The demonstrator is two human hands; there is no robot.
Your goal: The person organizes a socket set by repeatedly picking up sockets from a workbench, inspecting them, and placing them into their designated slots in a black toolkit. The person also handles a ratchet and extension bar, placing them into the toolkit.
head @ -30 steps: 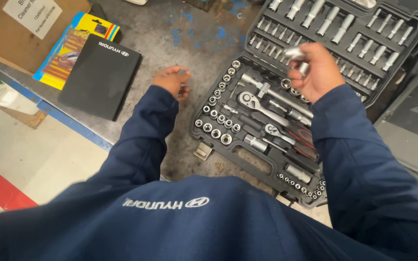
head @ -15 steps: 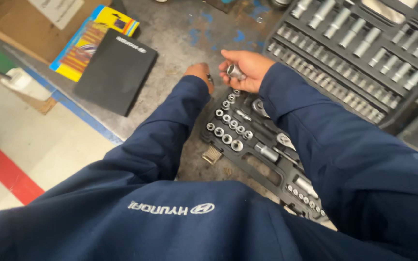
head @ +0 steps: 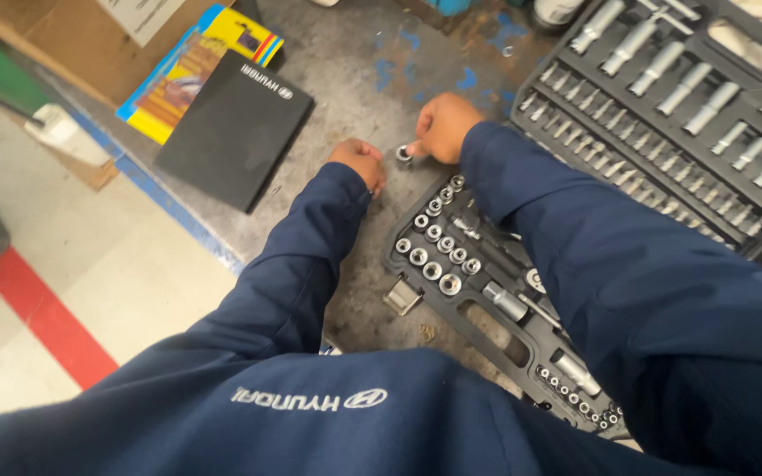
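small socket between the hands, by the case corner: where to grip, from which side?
Grip the small socket across its round steel wall, coming from above. It appears to stand upright on the worktop, open end up, so the sides are exposed. The right hand already pinches it; the left hand is just beside, so the sides look crowded.

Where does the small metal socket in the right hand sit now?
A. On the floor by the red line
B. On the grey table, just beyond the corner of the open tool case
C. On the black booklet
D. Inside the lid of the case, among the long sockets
B: the right hand pinches the socket over the bare table, just past the case corner, near the left hand.
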